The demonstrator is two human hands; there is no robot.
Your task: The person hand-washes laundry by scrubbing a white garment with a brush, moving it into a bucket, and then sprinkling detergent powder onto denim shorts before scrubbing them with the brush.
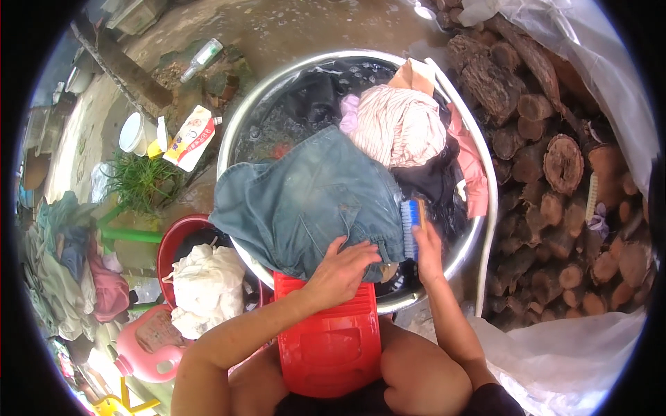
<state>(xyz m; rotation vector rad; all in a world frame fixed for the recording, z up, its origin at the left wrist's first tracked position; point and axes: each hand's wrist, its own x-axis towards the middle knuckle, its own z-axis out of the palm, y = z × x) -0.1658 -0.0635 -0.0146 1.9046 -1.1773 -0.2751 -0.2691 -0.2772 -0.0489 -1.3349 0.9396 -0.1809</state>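
Note:
My right hand (429,249) grips a scrub brush (411,229) with a blue body and pale bristles, whose bristles face the right edge of a blue denim garment (317,197). The fingers of my left hand (343,268) are spread flat on the lower part of that garment. Under the cloth, a red plastic washboard (328,333) leans from between my knees onto the rim of a large metal basin (244,104). Dark water and black cloth fill the basin. A bundled striped garment (400,125) lies behind the denim.
A hose (486,249) runs over the basin's right rim. Stacked firewood (551,208) stands at the right. On the left are a dark red bucket (171,239) with white cloth (208,286), a pink jug (148,343), a detergent pouch (192,138) and a heap of clothes (73,270).

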